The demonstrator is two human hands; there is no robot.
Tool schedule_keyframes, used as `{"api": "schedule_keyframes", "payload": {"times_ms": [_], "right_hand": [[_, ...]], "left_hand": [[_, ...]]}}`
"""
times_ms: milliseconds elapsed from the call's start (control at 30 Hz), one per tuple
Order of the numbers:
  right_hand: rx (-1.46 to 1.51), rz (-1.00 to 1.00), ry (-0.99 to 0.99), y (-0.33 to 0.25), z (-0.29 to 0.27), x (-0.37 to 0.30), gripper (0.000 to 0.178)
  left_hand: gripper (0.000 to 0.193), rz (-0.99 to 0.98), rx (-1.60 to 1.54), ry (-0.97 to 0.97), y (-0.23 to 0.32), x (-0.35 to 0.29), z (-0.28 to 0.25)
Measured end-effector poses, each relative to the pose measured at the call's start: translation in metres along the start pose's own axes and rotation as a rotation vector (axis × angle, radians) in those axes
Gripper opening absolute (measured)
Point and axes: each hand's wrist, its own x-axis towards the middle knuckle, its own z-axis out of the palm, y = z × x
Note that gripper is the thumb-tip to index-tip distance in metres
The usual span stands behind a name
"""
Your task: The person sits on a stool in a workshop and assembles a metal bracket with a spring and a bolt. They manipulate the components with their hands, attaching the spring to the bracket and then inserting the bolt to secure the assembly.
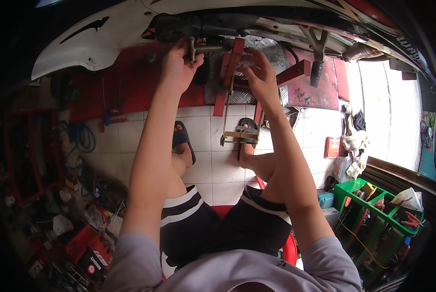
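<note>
In front of me stands a red metal frame [234, 63] with a long threaded screw [212, 49] running sideways from its upright bar. My left hand [179, 65] is closed around the flat metal piece [192, 50] at the screw's left end. On the other side of the upright, my right hand [260, 77] has its fingers bent against the frame; the exact contact is partly hidden. A brass-coloured metal linkage [240, 135] hangs from the frame, low over my right foot. Just beyond both hands is the underside of a motorcycle [218, 24].
The frame stands by a red platform [145, 92] with a tread-plate section [276, 61]. The motorcycle's footpeg [317, 73] juts out to the right. A green tool rack [354, 187] is at lower right, near white rags [356, 151]. Tools and a blue hose [84, 138] lie left.
</note>
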Motion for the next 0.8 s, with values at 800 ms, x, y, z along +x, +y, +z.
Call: {"api": "schedule_keyframes", "payload": {"times_ms": [800], "right_hand": [[-0.035, -0.162, -0.024, 0.003, 0.013, 0.01, 0.047]], "left_hand": [[0.033, -0.127, -0.095, 0.044, -0.019, 0.027, -0.003]]}}
